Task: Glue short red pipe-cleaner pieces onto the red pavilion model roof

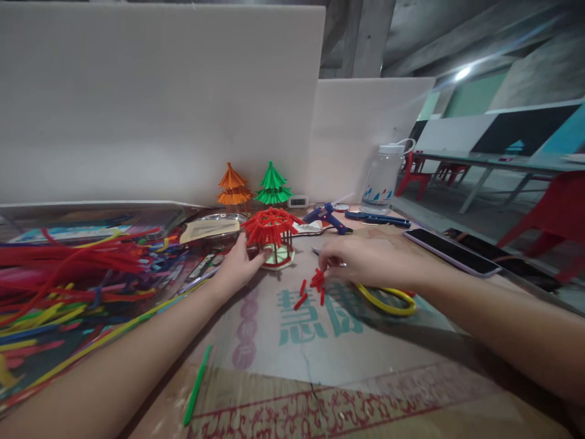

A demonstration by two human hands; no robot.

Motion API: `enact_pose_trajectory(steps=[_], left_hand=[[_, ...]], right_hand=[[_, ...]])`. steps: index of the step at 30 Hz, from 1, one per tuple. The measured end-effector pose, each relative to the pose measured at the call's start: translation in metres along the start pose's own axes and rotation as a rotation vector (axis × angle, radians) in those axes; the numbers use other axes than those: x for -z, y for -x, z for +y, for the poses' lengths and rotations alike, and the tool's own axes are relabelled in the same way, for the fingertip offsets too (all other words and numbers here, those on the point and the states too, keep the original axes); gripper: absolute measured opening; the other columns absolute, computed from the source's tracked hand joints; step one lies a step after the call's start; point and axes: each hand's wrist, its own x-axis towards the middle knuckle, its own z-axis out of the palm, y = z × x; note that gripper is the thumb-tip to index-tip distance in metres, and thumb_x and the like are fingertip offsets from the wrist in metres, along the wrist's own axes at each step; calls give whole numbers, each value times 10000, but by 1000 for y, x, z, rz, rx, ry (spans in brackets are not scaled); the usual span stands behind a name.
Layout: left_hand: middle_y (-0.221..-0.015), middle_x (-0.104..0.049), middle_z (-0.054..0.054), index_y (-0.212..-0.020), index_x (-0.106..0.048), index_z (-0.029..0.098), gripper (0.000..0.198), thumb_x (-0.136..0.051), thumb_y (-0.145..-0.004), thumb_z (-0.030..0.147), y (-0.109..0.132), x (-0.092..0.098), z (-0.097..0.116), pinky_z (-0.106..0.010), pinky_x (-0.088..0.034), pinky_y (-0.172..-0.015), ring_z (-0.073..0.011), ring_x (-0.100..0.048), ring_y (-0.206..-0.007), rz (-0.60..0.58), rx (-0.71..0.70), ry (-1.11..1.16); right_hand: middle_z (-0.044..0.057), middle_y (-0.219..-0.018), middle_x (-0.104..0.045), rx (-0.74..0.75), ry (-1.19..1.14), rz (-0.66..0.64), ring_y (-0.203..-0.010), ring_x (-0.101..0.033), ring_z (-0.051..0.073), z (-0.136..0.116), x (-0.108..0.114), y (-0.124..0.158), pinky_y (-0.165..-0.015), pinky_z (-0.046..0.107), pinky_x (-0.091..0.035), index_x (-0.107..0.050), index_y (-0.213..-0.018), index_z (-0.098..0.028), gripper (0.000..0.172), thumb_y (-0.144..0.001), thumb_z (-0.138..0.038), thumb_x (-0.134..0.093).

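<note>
A small model pavilion stands upright, with a red fuzzy-stick roof, thin brown posts and a pale round base edged in red. My left hand grips it from the left, thumb near the base and fingers partly hidden behind it. Over a little heap of short red pipe-cleaner pieces, my right hand is closed, fingertips pinched down at the heap. A thin silver tool pokes out past its fingers; its kind is not clear. Beneath the right wrist lies a yellow loop, like a scissors handle.
Orange and green tiered models stand behind. A blue glue gun, blue pliers, bottle and phone lie or stand to the right. Colourful pipe cleaners pile up left; a green stick lies in front.
</note>
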Motion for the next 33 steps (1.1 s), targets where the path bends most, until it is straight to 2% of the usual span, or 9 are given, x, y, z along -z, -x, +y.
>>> enact_pose_trajectory(steps=[3, 7, 12, 15, 19, 22, 25, 29, 33], left_hand=[[-1335, -625, -149, -1306, -499, 181, 552, -657, -845, 441, 0, 0, 1, -440, -503, -1027, -277, -655, -1156, -56, 23, 6], [-1341, -623, -145, -1325, -494, 194, 561, -672, -839, 409, 0, -2, -3, -445, -485, -1054, -278, -643, -1181, -43, -19, 29], [-1277, -664, -137, -1299, -519, 195, 547, -701, -814, 369, -2, -3, -9, -457, -497, -1041, -283, -650, -1167, -44, -25, 43], [-1281, -660, -141, -1257, -539, 181, 478, -673, -841, 374, -3, -4, -6, -450, -506, -1032, -275, -653, -1162, -85, -45, 53], [-1284, -649, -146, -1243, -550, 166, 458, -671, -848, 365, -1, -4, 1, -455, -518, -1016, -278, -655, -1148, -103, -67, 82], [-1296, -631, -156, -1283, -545, 165, 500, -685, -848, 367, 0, -3, 2, -478, -498, -1041, -294, -627, -1186, -86, -123, 45], [-1315, -610, -161, -1322, -534, 175, 528, -681, -857, 379, 1, -2, 1, -504, -464, -1080, -311, -585, -1242, -80, -196, -23], [-1351, -578, -162, -1340, -524, 188, 517, -650, -880, 389, 1, -1, 2, -523, -433, -1112, -319, -546, -1286, -88, -264, -118], [-1359, -573, -166, -1321, -534, 172, 477, -609, -907, 397, 1, 0, 10, -529, -385, -1150, -321, -497, -1340, -90, -320, -204]], right_hand=[[6, -821, -716, 34, -51, -26, -685, -617, 176, -9, -15, 3, -564, 271, -376, -724, -827, -275, 96, -788, -219, -655], [32, -856, -725, 72, -101, -19, -747, -648, 192, -2, -29, -1, -635, 287, -428, -726, -792, -251, 160, -775, -140, -612], [23, -791, -731, 37, -92, -22, -707, -648, 197, -6, -21, 0, -603, 289, -401, -715, -782, -252, 156, -828, -184, -582], [7, -746, -712, 5, -134, 31, -667, -621, 170, -13, -14, 1, -588, 270, -376, -691, -811, -242, 168, -875, -191, -544], [10, -748, -680, 13, -347, 175, -661, -595, 153, -19, -24, -2, -610, 263, -415, -636, -882, -210, 116, -916, -247, -531], [9, -748, -680, -14, -672, 204, -677, -635, 149, -23, -38, -8, -638, 269, -473, -587, -917, -201, 105, -938, -231, -488], [35, -848, -719, -102, -930, 243, -790, -695, 160, -29, -47, -12, -712, 284, -524, -580, -922, -195, 64, -926, -216, -520], [50, -901, -743, -179, -1067, 259, -863, -713, 169, -33, -53, -14, -776, 304, -539, -575, -893, -199, 48, -918, -237, -560], [38, -790, -721, -158, -1062, 271, -784, -707, 170, -31, -56, -16, -731, 307, -532, -522, -845, -207, 134, -948, -292, -515]])
